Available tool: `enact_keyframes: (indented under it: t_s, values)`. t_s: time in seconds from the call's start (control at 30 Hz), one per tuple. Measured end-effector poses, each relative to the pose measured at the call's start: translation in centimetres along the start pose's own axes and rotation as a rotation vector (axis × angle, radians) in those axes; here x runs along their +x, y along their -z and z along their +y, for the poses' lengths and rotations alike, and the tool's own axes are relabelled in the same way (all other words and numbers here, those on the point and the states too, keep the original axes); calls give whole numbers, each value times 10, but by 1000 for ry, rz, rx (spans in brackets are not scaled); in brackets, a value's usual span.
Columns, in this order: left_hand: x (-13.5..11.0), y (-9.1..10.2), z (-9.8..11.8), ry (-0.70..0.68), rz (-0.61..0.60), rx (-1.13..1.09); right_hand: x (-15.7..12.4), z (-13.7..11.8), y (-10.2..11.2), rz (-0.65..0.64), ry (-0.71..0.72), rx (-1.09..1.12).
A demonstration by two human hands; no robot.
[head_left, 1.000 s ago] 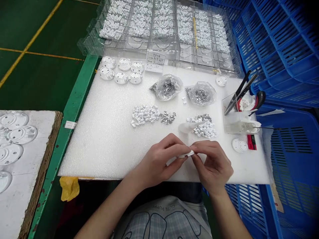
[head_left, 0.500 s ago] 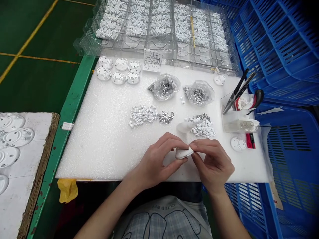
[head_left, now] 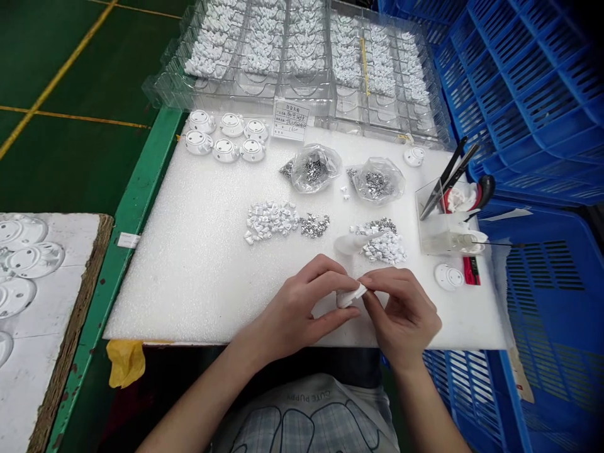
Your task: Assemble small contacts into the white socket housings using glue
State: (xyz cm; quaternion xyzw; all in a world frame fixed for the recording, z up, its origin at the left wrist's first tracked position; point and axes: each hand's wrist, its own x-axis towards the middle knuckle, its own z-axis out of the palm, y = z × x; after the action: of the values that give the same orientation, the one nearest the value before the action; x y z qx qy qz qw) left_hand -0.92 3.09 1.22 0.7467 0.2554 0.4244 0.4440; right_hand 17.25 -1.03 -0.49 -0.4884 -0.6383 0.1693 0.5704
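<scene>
Over the front of the white foam sheet [head_left: 189, 277], my left hand [head_left: 302, 305] grips a round white plastic part [head_left: 348, 297] by its edge between thumb and fingers. My right hand [head_left: 403, 308] is closed in a pinch at that part's right rim; whether a small piece sits between its fingertips is hidden. Just beyond the hands lie a white nozzle bottle [head_left: 352, 243] and a pile of small white pieces [head_left: 384, 248] with metal bits behind it. Further left are another pile of white pieces [head_left: 271, 220] and a heap of small metal parts [head_left: 314, 225].
Two plastic bags of metal parts [head_left: 315, 168] stand mid-sheet. Several finished-looking round white parts [head_left: 225, 150] sit at back left. Clear trays [head_left: 302, 88] line the back. A tool holder [head_left: 441, 236] and blue crates [head_left: 542, 283] are at right. A cardboard-edged board [head_left: 61, 314] lies left.
The round white part has tilted a little in my left hand, while both hands stay close together around it. The whole view has shifted slightly.
</scene>
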Motion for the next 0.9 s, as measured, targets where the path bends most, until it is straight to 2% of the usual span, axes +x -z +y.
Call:
enact_keyframes:
  t_s: [0.17,0.3,0.4,0.53,0.6,0.7,0.77,0.9]
  values:
    - [0,-1,0,128,-72,-214,0,-1,-1,31,-86,12]
    - [-1,-1,4,306,-70,-379,-2,-2,0,12,-49,-26]
    - [-3,-2,11,447,9,-544,2,-3,4,-18,-56,-86]
    - [-10,-12,22,607,185,-1002,20,0,8,25,-59,-114]
    - [-13,-19,27,645,289,-1183,31,5,7,17,-47,-269]
    - [-17,-28,35,720,409,-1331,42,9,2,-101,-16,-482]
    - [-17,-32,40,776,448,-1386,43,7,0,-124,-57,-375]
    - [-14,-33,45,845,524,-1390,42,0,4,-33,-334,215]
